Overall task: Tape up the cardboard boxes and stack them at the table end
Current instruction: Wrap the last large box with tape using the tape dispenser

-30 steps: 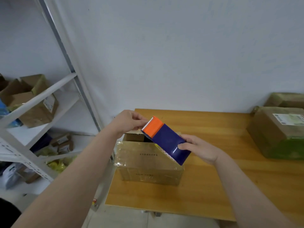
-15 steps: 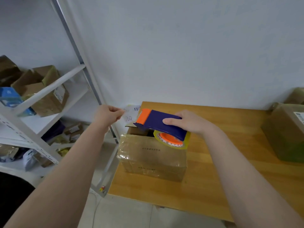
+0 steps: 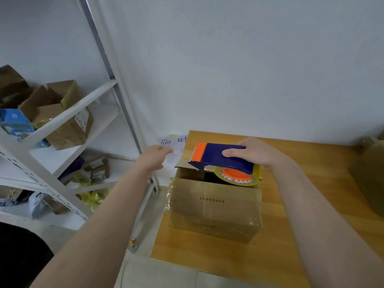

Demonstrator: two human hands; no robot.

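Observation:
A brown cardboard box (image 3: 214, 210), wrapped in clear tape, stands at the left end of the wooden table (image 3: 270, 256) with its top flaps partly open. My right hand (image 3: 252, 151) grips a blue and orange tape dispenser (image 3: 220, 157) with a yellowish tape roll, held flat just above the box's open top. My left hand (image 3: 155, 155) is out to the left of the dispenser, fingers pinched together; the clear tape end is too faint to see between them.
A second taped box (image 3: 368, 173) sits at the table's right edge. A white metal shelf rack (image 3: 62, 119) with boxes and bags stands to the left. A handwritten paper sign (image 3: 173, 142) hangs on the wall behind my left hand.
My right hand turned the dispenser from tilted upright to flat over the box top. My left hand moved away to the left from the dispenser's orange end.

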